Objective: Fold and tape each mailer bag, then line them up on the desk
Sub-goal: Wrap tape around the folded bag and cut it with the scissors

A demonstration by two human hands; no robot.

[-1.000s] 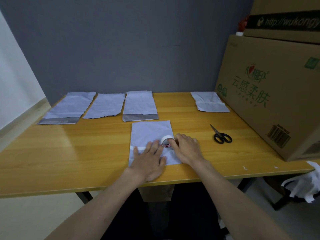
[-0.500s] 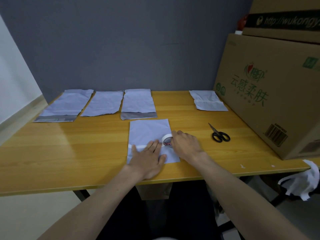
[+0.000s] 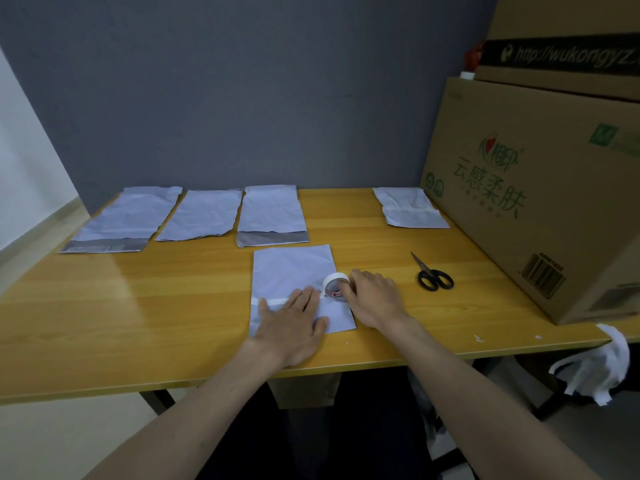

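White mailer bag (image 3: 291,271) flat, tape roll (image 3: 334,285) atop.

The desk (image 3: 145,317) is smooth wood-grain with a soft sheen. The mailer bag (image 3: 291,271) looks like thin, matt, creased plastic. The tape roll (image 3: 334,283) is white, the scissors (image 3: 431,276) black-handled, the box (image 3: 519,209) plain matt cardboard.

Scissors (image 3: 433,276) right of mailer bag (image 3: 292,271)
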